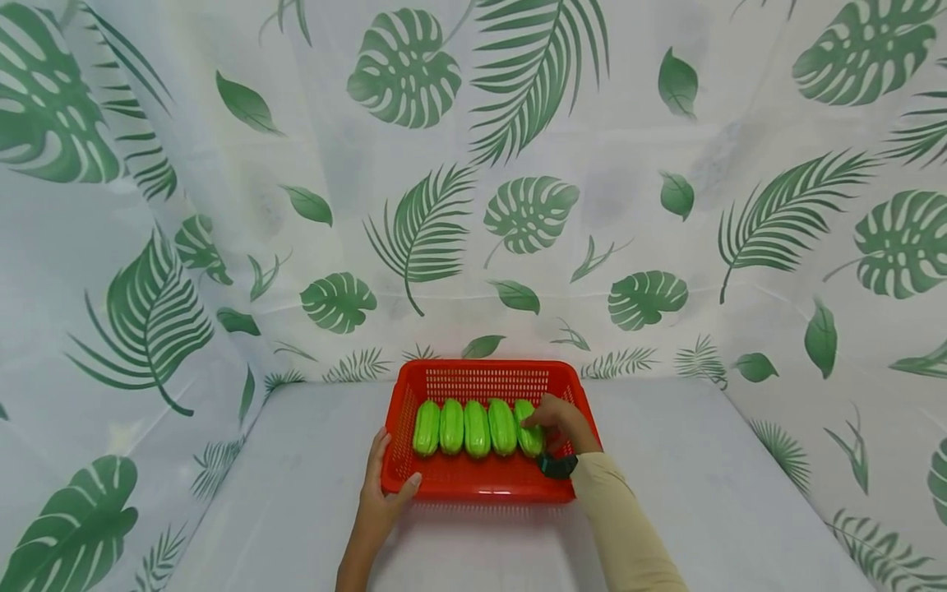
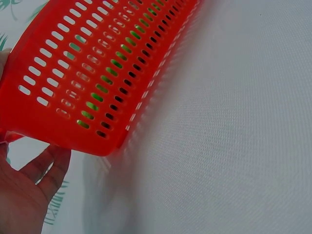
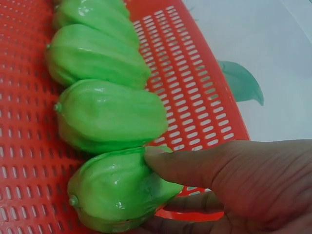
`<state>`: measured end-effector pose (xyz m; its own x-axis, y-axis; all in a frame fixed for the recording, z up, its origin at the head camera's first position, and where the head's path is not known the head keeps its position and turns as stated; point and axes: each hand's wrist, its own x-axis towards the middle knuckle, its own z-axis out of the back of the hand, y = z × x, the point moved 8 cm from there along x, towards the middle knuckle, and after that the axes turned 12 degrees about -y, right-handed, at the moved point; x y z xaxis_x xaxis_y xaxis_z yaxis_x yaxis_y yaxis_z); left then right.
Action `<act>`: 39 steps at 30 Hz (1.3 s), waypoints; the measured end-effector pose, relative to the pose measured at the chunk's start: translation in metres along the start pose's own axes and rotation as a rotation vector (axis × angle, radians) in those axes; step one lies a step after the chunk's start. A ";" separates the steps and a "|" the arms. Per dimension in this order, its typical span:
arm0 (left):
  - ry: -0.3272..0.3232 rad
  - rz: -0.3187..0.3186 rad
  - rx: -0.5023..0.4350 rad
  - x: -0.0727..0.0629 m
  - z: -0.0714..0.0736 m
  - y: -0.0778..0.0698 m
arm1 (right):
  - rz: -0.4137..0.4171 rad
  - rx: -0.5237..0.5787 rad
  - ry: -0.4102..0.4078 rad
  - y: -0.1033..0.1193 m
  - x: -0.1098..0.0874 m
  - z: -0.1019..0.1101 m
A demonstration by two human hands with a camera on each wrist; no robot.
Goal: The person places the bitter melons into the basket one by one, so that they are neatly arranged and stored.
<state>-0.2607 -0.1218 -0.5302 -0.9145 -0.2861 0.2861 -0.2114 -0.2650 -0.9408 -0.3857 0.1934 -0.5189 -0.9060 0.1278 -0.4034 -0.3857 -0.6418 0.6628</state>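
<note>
Several bright green ridged gourds [image 1: 477,429] lie side by side in a row inside a red plastic basket [image 1: 488,492] with slotted walls. My right hand [image 1: 558,419] grips the rightmost gourd [image 3: 119,190], thumb on its upper side and fingers curled round the far side, partly hidden below it. This gourd lies right beside its neighbour [image 3: 112,117]. At the basket's near left corner, my left hand [image 1: 381,497] holds the rim, with the thumb over the front edge and the fingers along the left side. From below, the left wrist view shows fingertips [image 2: 61,158] at the basket's rim.
The basket stands on a white-covered table [image 1: 296,460], close to the back wall. White cloth printed with green leaves [image 1: 528,214] hangs behind and on both sides. A black band [image 1: 556,466] is on the right wrist, below a beige sleeve [image 1: 625,526].
</note>
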 end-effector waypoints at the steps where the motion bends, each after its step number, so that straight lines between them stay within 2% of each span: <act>1: 0.000 0.004 0.000 0.000 0.000 0.000 | 0.001 -0.003 -0.002 0.000 0.001 0.000; 8: 0.004 0.008 0.002 0.004 0.002 0.000 | 0.010 -0.024 -0.006 0.004 0.004 0.001; 17: -0.006 -0.031 0.002 0.011 0.002 -0.004 | -0.008 0.006 0.006 0.015 0.004 0.008; 25: -0.005 -0.008 -0.010 0.006 0.004 0.001 | 0.013 -0.075 0.010 0.015 -0.002 0.010; 28: -0.005 -0.004 -0.017 0.005 0.004 0.003 | 0.024 -0.079 0.032 0.017 -0.012 0.013; 32: 0.000 0.001 -0.020 0.004 0.002 0.004 | 0.059 -0.024 0.043 0.023 -0.035 0.025; 39: 0.009 0.013 -0.009 0.001 -0.001 0.005 | 0.259 -0.007 -0.108 0.024 -0.071 0.056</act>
<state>-0.2633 -0.1231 -0.5346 -0.9203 -0.2809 0.2722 -0.2026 -0.2529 -0.9461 -0.3405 0.2111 -0.4395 -0.9877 0.0388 -0.1512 -0.1381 -0.6687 0.7306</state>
